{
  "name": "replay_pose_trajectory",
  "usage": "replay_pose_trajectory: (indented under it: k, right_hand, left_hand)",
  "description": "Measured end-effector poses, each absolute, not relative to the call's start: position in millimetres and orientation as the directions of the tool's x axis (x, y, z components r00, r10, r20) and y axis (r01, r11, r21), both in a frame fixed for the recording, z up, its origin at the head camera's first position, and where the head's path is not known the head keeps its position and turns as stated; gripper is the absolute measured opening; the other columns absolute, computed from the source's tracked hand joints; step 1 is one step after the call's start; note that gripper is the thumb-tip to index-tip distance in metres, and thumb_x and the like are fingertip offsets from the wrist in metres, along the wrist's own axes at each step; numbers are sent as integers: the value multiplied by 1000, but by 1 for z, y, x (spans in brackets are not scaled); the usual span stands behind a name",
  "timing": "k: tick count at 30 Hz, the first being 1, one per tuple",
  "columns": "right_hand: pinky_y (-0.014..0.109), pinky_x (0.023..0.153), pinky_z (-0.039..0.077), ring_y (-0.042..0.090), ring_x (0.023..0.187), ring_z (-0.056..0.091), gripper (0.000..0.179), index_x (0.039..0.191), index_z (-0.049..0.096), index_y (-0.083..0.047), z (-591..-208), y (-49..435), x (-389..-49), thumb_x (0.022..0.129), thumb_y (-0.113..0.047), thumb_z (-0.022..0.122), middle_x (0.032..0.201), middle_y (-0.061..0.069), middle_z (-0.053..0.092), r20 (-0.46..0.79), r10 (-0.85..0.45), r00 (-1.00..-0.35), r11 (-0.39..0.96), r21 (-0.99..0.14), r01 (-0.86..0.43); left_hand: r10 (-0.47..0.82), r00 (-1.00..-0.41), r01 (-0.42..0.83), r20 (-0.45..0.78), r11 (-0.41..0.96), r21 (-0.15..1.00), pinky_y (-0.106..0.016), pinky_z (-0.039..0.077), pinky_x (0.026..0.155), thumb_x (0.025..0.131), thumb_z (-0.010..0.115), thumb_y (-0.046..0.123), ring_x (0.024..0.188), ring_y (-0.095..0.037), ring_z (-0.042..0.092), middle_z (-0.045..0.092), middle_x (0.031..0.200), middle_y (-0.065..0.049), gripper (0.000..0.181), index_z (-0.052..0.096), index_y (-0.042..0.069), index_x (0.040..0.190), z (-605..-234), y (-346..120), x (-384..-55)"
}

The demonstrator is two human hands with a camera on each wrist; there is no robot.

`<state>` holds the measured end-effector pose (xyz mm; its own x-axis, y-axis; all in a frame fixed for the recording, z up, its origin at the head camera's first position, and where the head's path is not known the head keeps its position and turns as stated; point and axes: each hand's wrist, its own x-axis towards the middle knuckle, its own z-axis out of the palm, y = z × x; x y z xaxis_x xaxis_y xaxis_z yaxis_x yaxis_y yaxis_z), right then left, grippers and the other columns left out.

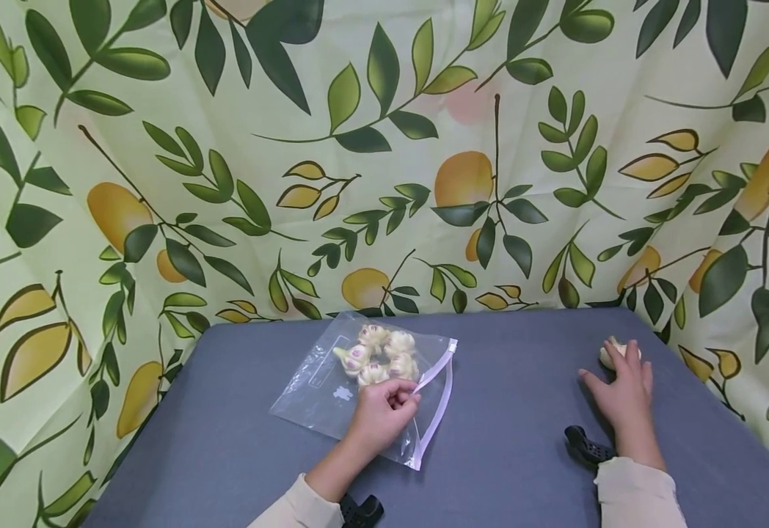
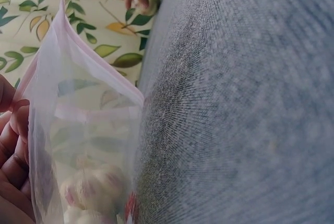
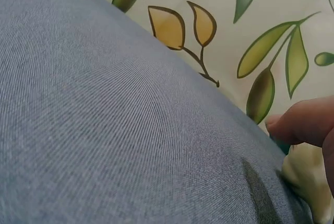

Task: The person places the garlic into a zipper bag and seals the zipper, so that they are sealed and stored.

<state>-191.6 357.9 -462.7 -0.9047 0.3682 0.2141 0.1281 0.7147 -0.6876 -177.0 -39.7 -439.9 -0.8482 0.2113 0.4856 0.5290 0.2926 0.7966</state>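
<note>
Of two hands, the left [image 1: 384, 412] pinches one bag [image 1: 321, 396] of five garlic bulbs [image 1: 401, 365]; the right [image 1: 624, 385] spreads over one loose bulb [image 1: 605, 358].

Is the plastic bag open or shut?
Open. The plastic bag's two pinkish zip edges stand apart with a gap between, and the left hand pinches one.

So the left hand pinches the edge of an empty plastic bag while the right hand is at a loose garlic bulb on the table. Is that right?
Not quite: the plastic bag isn't empty. The head view shows several garlic bulbs inside. The left hand does pinch its edge, and the right hand is at a loose bulb on the table.
</note>
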Motion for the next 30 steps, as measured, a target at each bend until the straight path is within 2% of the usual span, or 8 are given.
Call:
replay_pose_trajectory:
  k: [3, 10, 16, 21, 30]
  right_hand:
    - [71, 111, 0, 56, 144, -6, 67, 149, 31, 2, -463, 356, -191, 93, -22, 60, 161, 27, -1, 230, 384, -894, 728, -671, 140]
    - [65, 115, 5, 50, 145, 6, 57, 143, 43, 2, -460, 353, -192, 91, -14, 62, 155, 28, 21, 262, 467, -845, 695, -699, 168]
    - [60, 101, 27, 50, 131, 30, 46, 132, 53, 4, -460, 348, -194, 89, -7, 63, 144, 28, 33, 319, 458, -830, 692, -714, 107]
    - [60, 95, 33, 49, 124, 38, 45, 128, 55, 6, -462, 345, -196, 85, -4, 66, 137, 29, 37, 323, 407, -854, 722, -686, 84]
    - [64, 93, 33, 53, 118, 39, 57, 133, 51, 3, -464, 341, -197, 81, -7, 72, 133, 34, 37, 287, 294, -912, 763, -645, 42]
  left_hand:
    - [214, -850, 526, 481, 296, 797, -18, 45, 50, 80, 71, -2, 55, 3, 49, 65, 66, -4, 11, 73, -5, 90, -442, -40, -177]
    - [212, -851, 524, 480, 300, 797, -16, 44, 50, 80, 71, -3, 55, 1, 49, 65, 65, -3, 11, 73, -5, 90, -444, -39, -178]
    - [210, -852, 523, 479, 295, 800, -17, 45, 50, 79, 71, -2, 55, 2, 49, 65, 65, -3, 11, 73, -4, 90, -441, -40, -178]
    - [208, -848, 529, 487, 297, 795, -17, 45, 50, 79, 71, -2, 55, 3, 49, 65, 65, -3, 11, 73, -4, 89, -442, -40, -178]
    - [206, -848, 529, 488, 309, 790, -16, 44, 50, 79, 70, -3, 54, 2, 49, 63, 64, -1, 10, 73, -2, 88, -443, -39, -179]
